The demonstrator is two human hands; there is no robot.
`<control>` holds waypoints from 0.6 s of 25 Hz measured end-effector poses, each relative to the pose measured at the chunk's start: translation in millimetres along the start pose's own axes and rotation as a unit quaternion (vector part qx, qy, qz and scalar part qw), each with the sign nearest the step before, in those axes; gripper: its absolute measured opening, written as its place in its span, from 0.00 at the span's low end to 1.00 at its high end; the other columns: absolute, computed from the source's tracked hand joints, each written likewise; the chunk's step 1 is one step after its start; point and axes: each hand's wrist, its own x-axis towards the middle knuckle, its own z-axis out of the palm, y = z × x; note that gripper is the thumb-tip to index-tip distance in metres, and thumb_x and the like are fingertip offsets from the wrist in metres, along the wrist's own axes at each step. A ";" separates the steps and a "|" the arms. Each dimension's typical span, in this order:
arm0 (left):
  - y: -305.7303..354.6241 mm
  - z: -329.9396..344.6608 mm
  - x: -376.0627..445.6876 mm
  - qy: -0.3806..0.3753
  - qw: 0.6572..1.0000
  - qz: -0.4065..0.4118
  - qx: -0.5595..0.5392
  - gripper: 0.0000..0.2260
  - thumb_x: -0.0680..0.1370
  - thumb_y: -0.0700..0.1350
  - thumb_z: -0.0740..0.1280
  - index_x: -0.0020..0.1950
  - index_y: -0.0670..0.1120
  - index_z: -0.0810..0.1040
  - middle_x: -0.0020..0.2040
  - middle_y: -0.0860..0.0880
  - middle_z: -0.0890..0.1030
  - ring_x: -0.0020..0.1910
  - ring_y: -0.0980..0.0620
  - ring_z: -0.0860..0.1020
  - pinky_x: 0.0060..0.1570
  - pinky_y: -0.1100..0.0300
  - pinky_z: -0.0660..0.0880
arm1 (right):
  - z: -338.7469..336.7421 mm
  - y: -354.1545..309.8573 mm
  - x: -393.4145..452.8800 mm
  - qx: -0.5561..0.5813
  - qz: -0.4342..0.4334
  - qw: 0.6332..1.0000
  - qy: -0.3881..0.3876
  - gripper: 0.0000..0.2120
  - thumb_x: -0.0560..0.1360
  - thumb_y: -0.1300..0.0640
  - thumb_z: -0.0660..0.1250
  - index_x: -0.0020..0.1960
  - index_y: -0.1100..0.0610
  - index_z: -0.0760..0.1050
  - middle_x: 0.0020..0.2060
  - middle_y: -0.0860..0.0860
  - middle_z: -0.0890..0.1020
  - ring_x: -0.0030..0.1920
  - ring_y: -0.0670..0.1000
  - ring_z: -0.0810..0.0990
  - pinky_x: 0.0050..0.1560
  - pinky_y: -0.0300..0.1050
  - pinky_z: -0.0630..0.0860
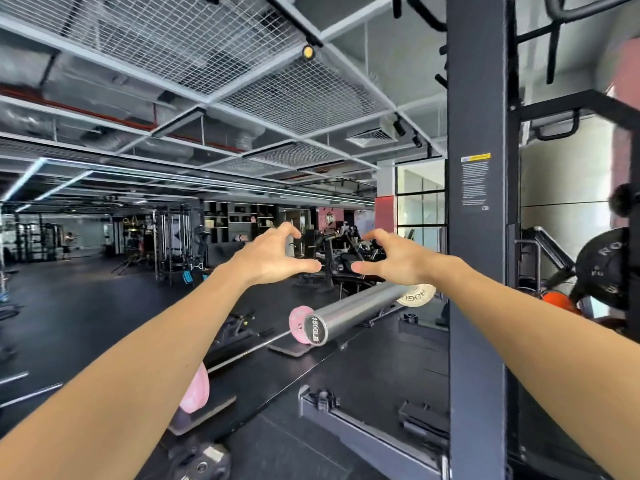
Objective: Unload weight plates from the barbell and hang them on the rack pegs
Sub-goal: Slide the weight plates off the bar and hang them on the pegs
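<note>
The barbell's steel sleeve [356, 311] points toward me, its end cap at centre. A small white plate [417, 295] sits far up the sleeve by the rack upright [479, 237]. My left hand [277, 254] and my right hand [394, 258] hover in the air above the sleeve, facing each other, fingers curved, thumbs pointing inward, holding nothing. A black plate [604, 268] hangs on the rack at right. A pink plate [298, 323] shows behind the end cap, and another pink plate [195, 389] lies low beside my left forearm.
Dark rubber floor stretches left, with benches and machines in the background. The rack's base frame [367, 434] runs across the floor below the sleeve. A small dark plate [204, 462] lies on the floor near the bottom edge. An orange object [557, 301] sits behind the upright.
</note>
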 end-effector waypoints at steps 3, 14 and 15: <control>-15.0 17.2 34.5 -0.002 1.000 0.012 -0.003 0.35 0.66 0.68 0.71 0.68 0.57 0.66 0.68 0.49 0.69 0.64 0.47 0.71 0.65 0.45 0.69 | 10.2 15.6 25.1 0.015 0.009 1.000 0.011 0.40 0.68 0.31 0.64 0.73 0.46 0.58 0.73 0.51 0.64 0.71 0.56 0.66 0.71 0.58 0.63; -21.3 115.1 165.0 -0.090 0.990 0.090 -0.060 0.33 0.71 0.62 0.72 0.71 0.53 0.65 0.72 0.46 0.68 0.67 0.46 0.70 0.60 0.54 0.67 | 16.2 122.6 52.2 0.002 0.184 0.982 0.031 0.34 0.74 0.38 0.65 0.73 0.53 0.60 0.68 0.52 0.72 0.65 0.54 0.73 0.67 0.52 0.69; -19.2 124.2 174.7 -0.096 0.988 0.098 -0.067 0.33 0.72 0.62 0.71 0.71 0.52 0.64 0.72 0.46 0.68 0.68 0.46 0.70 0.62 0.53 0.67 | 18.6 130.0 52.4 0.000 0.199 0.979 0.033 0.33 0.75 0.39 0.64 0.73 0.53 0.60 0.67 0.52 0.73 0.63 0.54 0.73 0.66 0.50 0.69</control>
